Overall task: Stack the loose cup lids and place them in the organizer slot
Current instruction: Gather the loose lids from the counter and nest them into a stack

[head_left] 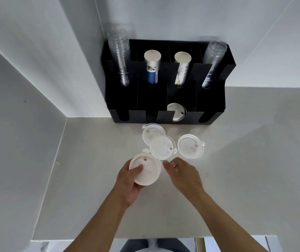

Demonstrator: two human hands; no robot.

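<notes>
**Hands sorting cup lids in front of a black organizer**

A pale counter (236,160) fills the view, set into a white corner. A black organizer (212,113) stands at the back against the wall. Its rear slots hold four upright stacks: clear cups (119,57) at far left, a blue-and-white sleeve (152,70), a printed sleeve (182,70), and more clear cups (212,60) at far right. One white slot lid (175,110) leans in the third front slot.

Three loose lids lie on the counter just before the organizer: a back lid (150,132), a middle lid (161,147) overlapping it, and a right lid (191,146) lying apart.

The left hand (130,182) pinches a held lid (146,170) just above the counter, thumb on top, fingers beneath. The right hand (183,174) hovers just beside it, fingers loosely spread and empty, tips near the middle lid.
</notes>
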